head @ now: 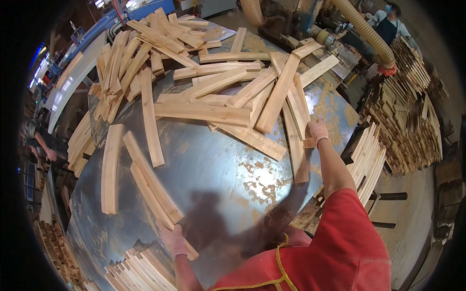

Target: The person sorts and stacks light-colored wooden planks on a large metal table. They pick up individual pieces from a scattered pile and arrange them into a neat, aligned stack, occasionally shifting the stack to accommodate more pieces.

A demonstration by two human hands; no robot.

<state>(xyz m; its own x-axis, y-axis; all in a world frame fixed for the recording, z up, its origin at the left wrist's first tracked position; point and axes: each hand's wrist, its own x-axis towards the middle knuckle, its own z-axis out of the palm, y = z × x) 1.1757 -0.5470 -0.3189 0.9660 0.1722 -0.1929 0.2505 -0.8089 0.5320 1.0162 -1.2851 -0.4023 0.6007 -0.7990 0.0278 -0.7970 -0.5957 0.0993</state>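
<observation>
My left hand [171,238], in a light glove, grips the near end of a curved wooden slat [149,198] at the lower left; a second slat [154,178] lies along it. My right hand [317,131], gloved too, reaches out to the right side of the metal tabletop [218,160]. It is closed around the end of a short wood piece [309,143], beside long slats [295,145] that lie on the table. A loose heap of slats [204,112] spreads over the far half, and one slat [112,169] lies alone at the left.
Stacked slats [142,271] stand at the near left edge. Tall wood stacks [404,123] rise on the right, near a ribbed hose [367,29] and machine parts. A person [389,25] stands far right; another person's arms [45,145] show at the left.
</observation>
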